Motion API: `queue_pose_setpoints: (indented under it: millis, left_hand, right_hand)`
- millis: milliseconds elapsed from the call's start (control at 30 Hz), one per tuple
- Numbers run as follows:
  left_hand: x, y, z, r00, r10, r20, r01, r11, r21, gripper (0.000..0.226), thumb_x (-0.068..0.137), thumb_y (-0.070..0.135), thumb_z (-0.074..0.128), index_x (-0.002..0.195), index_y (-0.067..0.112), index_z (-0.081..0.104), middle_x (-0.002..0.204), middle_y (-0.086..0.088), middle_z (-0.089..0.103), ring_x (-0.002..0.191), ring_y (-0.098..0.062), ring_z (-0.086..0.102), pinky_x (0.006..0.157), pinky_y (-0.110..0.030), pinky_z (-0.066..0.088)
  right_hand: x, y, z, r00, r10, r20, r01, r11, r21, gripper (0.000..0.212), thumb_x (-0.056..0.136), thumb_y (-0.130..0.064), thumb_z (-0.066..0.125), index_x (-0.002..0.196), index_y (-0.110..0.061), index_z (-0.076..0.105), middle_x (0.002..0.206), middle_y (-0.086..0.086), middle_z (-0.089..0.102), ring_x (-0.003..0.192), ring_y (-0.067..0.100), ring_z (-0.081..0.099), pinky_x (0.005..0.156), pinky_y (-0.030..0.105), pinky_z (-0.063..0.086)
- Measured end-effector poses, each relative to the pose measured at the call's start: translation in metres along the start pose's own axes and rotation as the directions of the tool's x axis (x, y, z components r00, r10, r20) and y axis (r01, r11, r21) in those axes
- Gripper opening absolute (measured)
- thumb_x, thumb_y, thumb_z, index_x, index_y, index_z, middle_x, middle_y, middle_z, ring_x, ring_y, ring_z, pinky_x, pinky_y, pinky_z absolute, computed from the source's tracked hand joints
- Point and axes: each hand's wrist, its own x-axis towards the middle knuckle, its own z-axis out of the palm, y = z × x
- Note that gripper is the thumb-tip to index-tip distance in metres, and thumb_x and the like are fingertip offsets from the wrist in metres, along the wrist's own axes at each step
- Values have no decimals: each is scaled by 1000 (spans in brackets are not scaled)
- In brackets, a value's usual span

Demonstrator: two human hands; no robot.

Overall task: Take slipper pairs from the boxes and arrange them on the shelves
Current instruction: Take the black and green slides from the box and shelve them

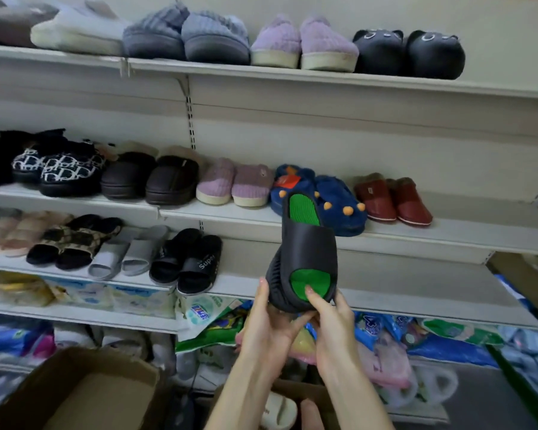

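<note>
Slipper (pixel 305 259): black, green insole, held heel-up before a shelf (pixel 401 293).
Hands: left hand (pixel 269 321) and right hand (pixel 333 324) both grip its toe end.
Handling: probably light, springy foam; hold by the strap.

Lower shelf (pixel 416 290), level with your grip on black slipper (pixel 308 246): black slides (pixel 187 262), grey slides (pixel 128 256), left of your left hand (pixel 266 324). Middle shelf (pixel 463 234), above grip: blue plush pair (pixel 339 209) straight up, red pair (pixel 391 200) up-right of your right hand (pixel 333 324), purple pair (pixel 233 187) up-left, brown pair (pixel 150 178) further left.
</note>
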Motion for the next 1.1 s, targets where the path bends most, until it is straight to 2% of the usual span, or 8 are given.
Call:
queue_pose_setpoints:
  millis: [233, 333, 433, 533, 633, 800, 1000, 1100]
  left_hand:
    - [25, 33, -27, 997, 62, -35, -54, 978, 203, 41, 82, 30, 57, 117, 9, 57, 124, -21, 62, 118, -37, 58, 83, -56, 52]
    - [20, 47, -58, 999, 37, -32, -28, 968, 248, 44, 82, 28, 56, 119, 4, 55, 125, -23, 61, 118, -40, 56, 76, -54, 55]
    - [19, 63, -90, 995, 9, -101, 15, 972, 233, 54, 83, 26, 54, 131, 0, 46, 130, -22, 58, 122, -39, 53, 68, -47, 59]
    - [21, 76, -114, 991, 19, -134, 13, 972, 233, 51, 86, 23, 52, 131, -1, 44, 134, -22, 55, 124, -40, 52, 69, -47, 59]
    - [31, 86, -139, 979, 86, -185, -25, 951, 309, 24, 94, 19, 49, 116, 8, 50, 124, -24, 56, 112, -35, 57, 76, -52, 57]
    - [59, 102, -154, 949, 195, -247, -53, 874, 484, 15, 97, 15, 51, 104, 3, 57, 107, -21, 62, 100, -33, 61, 87, -60, 51]
    - [126, 110, -151, 884, 357, -303, -93, 768, 633, 10, 96, 13, 54, 96, 5, 59, 93, -8, 64, 88, -22, 64, 75, -42, 56]
    - [166, 105, -158, 851, 414, -324, -95, 728, 678, 10, 96, 13, 54, 89, 14, 61, 87, -3, 65, 88, -22, 63, 84, -48, 53]
  right_hand:
    - [21, 40, 16, 996, 22, -84, -19, 999, 37, 56, 60, -27, 86, 110, -15, 66, 103, 9, 73, 97, 32, 68, 88, 52, 54]
    - [15, 72, 15, 992, 84, -98, -79, 995, 53, 104, 20, -46, 92, 114, -11, 64, 102, 10, 73, 88, 27, 71, 62, 31, 58]
    - [9, 104, 18, 982, 173, -75, -161, 976, 147, 115, 9, -44, 94, 115, -10, 64, 103, 9, 73, 89, 20, 72, 64, 25, 58]
    - [9, 123, 22, 964, 257, -67, -242, 955, 174, 112, 12, -37, 96, 116, -13, 63, 105, 9, 73, 92, 23, 71, 74, 31, 60]
    - [16, 138, 24, 937, 343, -68, -330, 931, 154, 85, 41, -22, 92, 120, -15, 62, 105, 7, 73, 92, 22, 71, 73, 34, 60]
    - [36, 158, 31, 900, 433, -54, -415, 887, 203, 101, 15, -28, 98, 108, -10, 65, 106, 12, 72, 98, 26, 68, 69, 30, 59]
    - [103, 172, 26, 884, 454, -109, -433, 885, 172, 79, 47, -13, 85, 120, -5, 57, 100, 10, 72, 97, 24, 66, 90, 39, 51]
    - [143, 186, 19, 887, 445, -120, -435, 895, 102, 48, 69, -7, 79, 111, -13, 59, 107, 10, 70, 94, 22, 67, 94, 37, 47]
